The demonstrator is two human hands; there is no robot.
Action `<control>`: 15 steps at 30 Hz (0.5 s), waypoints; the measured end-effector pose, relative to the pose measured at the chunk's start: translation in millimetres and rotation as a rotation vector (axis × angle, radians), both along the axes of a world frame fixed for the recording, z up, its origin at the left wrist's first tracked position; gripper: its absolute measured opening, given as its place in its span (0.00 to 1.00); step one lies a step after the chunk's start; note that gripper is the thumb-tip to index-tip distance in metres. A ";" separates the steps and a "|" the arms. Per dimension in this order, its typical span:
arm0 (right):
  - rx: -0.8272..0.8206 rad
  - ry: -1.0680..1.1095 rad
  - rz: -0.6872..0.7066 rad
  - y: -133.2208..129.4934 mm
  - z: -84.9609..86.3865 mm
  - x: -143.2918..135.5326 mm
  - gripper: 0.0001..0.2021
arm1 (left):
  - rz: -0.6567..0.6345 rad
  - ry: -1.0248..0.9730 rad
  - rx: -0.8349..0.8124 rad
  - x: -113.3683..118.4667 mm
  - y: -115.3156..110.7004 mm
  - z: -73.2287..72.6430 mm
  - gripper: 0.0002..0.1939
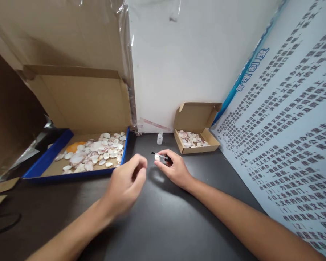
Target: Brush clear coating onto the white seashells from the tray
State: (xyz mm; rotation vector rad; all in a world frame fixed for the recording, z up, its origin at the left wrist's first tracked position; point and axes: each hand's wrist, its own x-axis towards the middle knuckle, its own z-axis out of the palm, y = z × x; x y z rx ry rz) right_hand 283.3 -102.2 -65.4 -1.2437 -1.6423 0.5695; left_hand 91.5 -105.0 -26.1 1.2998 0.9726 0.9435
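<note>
My right hand (176, 168) is closed over the dark table, with a small white shell (157, 157) between thumb and fingertip. The same hand also holds a small brush (167, 158) with a black cap-like handle, its dark tip pointing left past the shell. My left hand (129, 181) is a little to the left, apart from the right, fingers curled and thumb against them. Whatever it may pinch is hidden. Just beyond my right hand stands a small bottle (159, 139) with a white label.
An open blue-edged cardboard box (78, 175) of shells (94, 152) stands at the left. A smaller open cardboard box (198, 149) with shells is at the back right. A white wall panel (174, 65) rises behind, and a printed board (288, 108) on the right.
</note>
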 end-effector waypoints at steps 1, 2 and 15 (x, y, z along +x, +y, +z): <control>0.004 0.009 -0.007 -0.1 0.2 -0.1 0.10 | -0.005 0.031 0.017 5.4 3.0 -0.1 0.04; 0.009 0.015 -0.013 -0.1 0.5 0.0 0.10 | -0.004 0.081 0.047 11.8 5.9 -0.9 0.04; 0.000 0.008 0.026 -0.2 2.3 2.0 0.12 | -0.201 -0.117 -0.269 34.3 28.0 -19.1 0.16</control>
